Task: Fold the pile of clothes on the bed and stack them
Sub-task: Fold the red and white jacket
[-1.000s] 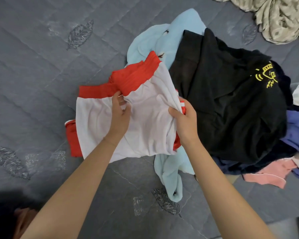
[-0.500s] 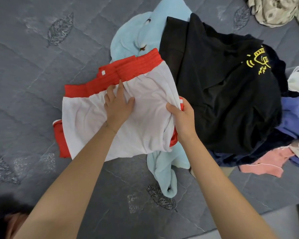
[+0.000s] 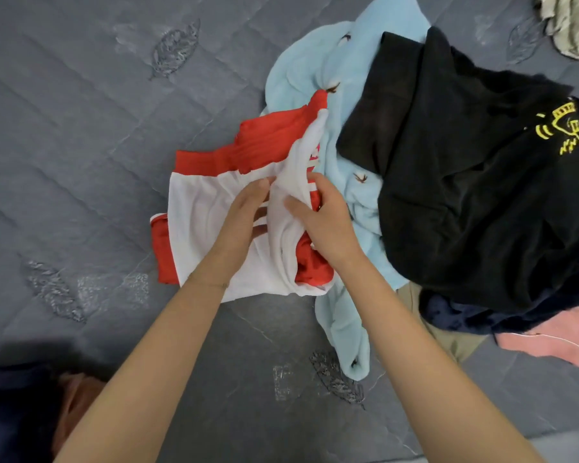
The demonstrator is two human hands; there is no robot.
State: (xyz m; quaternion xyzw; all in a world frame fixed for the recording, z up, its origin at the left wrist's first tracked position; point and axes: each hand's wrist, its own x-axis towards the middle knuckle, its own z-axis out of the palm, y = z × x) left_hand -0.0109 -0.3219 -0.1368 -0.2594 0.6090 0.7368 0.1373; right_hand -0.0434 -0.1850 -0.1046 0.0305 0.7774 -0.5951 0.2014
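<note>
A left hand (image 3: 244,215) presses the shorts (image 3: 194,208) flat while the right hand (image 3: 326,225) pinches their side mid-fold, which likely needs laying across next.

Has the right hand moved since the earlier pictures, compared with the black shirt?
Yes. The right hand has moved left, away from the black shirt, pulling the white-and-red garment toward the left hand.

The left forearm (image 3: 154,345) and right forearm (image 3: 415,345) are bare. A thin bracelet (image 3: 208,284) circles the left hand's (image 3: 239,227) wrist. Dark navy clothing (image 3: 10,416) shows at the lower left corner.
</note>
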